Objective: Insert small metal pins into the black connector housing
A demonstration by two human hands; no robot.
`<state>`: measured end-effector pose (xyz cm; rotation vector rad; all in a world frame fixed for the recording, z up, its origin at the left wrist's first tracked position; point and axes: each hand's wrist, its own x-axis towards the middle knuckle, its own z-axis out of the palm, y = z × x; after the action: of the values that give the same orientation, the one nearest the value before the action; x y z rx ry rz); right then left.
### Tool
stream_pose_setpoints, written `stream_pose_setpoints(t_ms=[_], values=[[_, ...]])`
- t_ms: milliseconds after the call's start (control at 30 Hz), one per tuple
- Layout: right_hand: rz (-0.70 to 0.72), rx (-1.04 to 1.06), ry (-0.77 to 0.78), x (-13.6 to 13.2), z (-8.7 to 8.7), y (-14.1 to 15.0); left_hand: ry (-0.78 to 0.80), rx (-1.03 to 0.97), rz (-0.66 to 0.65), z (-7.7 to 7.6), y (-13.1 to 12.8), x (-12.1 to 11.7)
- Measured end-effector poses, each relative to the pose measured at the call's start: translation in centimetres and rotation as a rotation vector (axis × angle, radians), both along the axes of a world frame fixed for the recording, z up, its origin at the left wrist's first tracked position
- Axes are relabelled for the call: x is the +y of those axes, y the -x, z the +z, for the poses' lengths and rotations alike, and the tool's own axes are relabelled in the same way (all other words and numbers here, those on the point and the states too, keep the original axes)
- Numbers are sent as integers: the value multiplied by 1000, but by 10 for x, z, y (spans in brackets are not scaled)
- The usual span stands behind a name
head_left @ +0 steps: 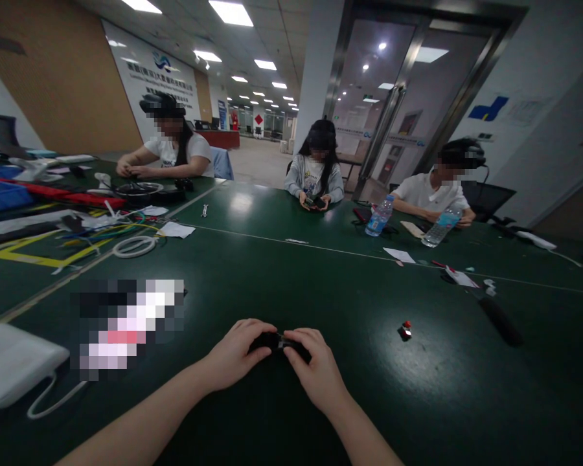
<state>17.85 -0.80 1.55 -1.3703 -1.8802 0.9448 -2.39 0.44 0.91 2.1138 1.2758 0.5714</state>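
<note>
Near the front middle of the table, both hands grip a small dark object (280, 343), its ends mostly covered by fingers. Its kind is too dark and hidden to make out; a short shiny piece shows at its middle. My left hand (236, 355) wraps its left end, thumb underneath and fingers over the top. Around the right end close the fingers and thumb of my right hand (317, 364). To the right, apart from both hands, lies a small red and black piece (405, 331) with a bright white spot.
On the green table (214, 272), a white power bank (17, 366) with a cable and a blurred-out phone-like item (126, 330) lie left. A dark rod (500, 321) is right. Two water bottles (379, 216) stand farther back. A cable coil (134, 246) lies left. Three people sit across.
</note>
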Motion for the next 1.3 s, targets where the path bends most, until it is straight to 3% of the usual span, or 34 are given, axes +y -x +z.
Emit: stream_pose_setpoints(t_ms=[500,933,1300], values=[[-118,203,147,8,-2,-7,-6,9,3,-3,1,0],[-156,366,183,12,-8,-13,2,8,7,-1,1,-1],[-287,623,257,19,-25,-15,6,20,0,-2,1,1]])
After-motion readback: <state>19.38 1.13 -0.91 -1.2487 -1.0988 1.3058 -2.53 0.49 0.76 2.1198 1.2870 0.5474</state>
